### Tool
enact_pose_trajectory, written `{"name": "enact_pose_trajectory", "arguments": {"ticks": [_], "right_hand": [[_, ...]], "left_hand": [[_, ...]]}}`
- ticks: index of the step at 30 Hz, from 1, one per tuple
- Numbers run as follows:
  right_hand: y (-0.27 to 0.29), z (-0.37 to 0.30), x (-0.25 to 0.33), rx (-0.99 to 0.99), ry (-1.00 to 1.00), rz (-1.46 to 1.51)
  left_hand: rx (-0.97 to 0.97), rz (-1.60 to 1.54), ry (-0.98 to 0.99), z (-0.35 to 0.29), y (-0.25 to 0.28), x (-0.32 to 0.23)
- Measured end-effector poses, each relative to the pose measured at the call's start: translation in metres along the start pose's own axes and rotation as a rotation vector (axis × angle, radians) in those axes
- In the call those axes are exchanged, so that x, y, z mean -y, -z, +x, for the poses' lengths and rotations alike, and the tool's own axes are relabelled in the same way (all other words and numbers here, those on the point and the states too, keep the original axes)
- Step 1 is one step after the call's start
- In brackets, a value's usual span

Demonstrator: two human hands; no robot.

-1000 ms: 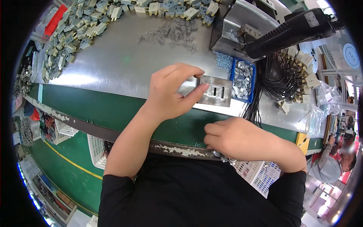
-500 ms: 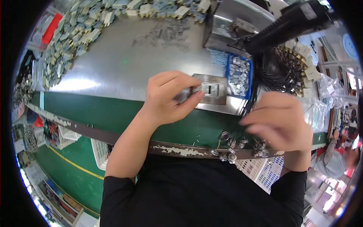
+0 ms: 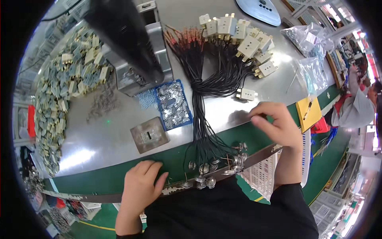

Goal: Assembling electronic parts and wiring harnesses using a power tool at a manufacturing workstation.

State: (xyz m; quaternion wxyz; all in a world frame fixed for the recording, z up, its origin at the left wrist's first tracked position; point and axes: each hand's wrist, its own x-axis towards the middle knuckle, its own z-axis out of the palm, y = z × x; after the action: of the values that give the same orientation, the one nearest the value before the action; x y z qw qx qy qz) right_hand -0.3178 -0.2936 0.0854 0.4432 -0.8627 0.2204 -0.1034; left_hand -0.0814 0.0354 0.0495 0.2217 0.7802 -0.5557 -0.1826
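Observation:
My left hand point(image 3: 142, 185) rests at the green front strip of the bench, fingers loosely bent and thumb apart, with nothing in it. Just beyond it lies a flat metal block point(image 3: 143, 137) with a slotted inset. My right hand point(image 3: 278, 124) is over the steel bench to the right, its thumb and forefinger tips close together; whether anything sits between them is hidden. A single pale plug-like housing point(image 3: 247, 95) with brass pins lies just beyond those fingertips. Black cords point(image 3: 199, 115) run in a bundle between the hands, ending in round metal pieces point(image 3: 205, 168) at the bench edge.
A blue tray point(image 3: 190, 119) of small metal parts stands beside a metal box point(image 3: 166, 51) under a dark machine arm point(image 3: 123, 36). Many housings point(image 3: 51, 115) heap at the left; more point(image 3: 250, 44) lie at the far right. A yellow pad point(image 3: 308, 113) with a pen lies on the right.
The view has swung toward the right. My left hand has let go of the metal block and drawn back to the front strip. My right hand has moved away from the round metal pieces, rightward.

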Motion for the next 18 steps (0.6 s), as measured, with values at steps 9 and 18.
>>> {"name": "enact_pose_trajectory", "arguments": {"ticks": [9,18], "right_hand": [[-0.04,0.032,-0.007,0.108,0.219,0.029],[-0.058,0.066,0.03,0.209,0.319,-0.162]], "left_hand": [[0.041,-0.093,0.016,-0.025,-0.025,-0.02],[-0.014,-0.386,0.094,-0.009,-0.016,-0.018]]}}
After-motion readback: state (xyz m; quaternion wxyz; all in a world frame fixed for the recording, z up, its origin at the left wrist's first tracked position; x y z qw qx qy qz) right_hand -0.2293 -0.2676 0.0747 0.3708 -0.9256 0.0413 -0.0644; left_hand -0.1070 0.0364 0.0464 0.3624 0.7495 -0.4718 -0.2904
